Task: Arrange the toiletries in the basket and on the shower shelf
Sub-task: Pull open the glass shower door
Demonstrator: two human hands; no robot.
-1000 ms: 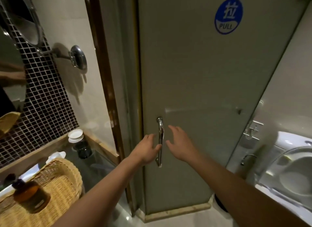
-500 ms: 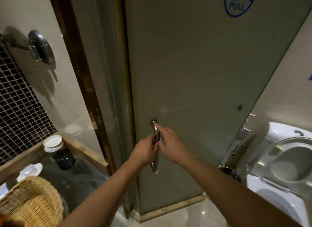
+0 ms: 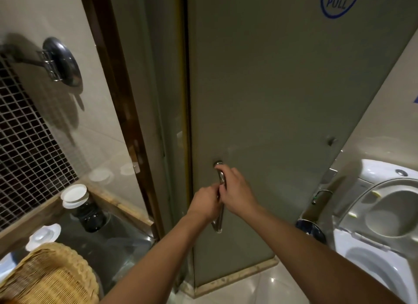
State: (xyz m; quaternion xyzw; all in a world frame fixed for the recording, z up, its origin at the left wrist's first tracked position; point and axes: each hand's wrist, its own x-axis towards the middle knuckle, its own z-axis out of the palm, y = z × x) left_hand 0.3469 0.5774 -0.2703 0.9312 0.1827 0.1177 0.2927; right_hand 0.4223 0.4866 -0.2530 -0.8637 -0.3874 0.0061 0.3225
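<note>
Basket [image 3: 52, 274] sits low left, well apart; I grip the upright door handle [image 3: 219, 222] with left hand [image 3: 204, 204] and right hand [image 3: 235, 194].

1. Two bare hands: left hand [image 3: 207, 203] and right hand [image 3: 235, 190], centre of the frame.
2. One vertical chrome bar door handle [image 3: 219, 199], centre.
3. One grey frosted door panel [image 3: 271, 88] bearing one round blue "PULL" sticker [image 3: 338, 2], upper right.
4. One woven straw-coloured wicker basket [image 3: 52, 276], lower left.
5. One dark glass jar with a white lid [image 3: 87, 209], left.
6. One white ceramic toilet [image 3: 384, 213], right edge.
7. One round chrome wall mount [image 3: 63, 62], upper left.
</note>
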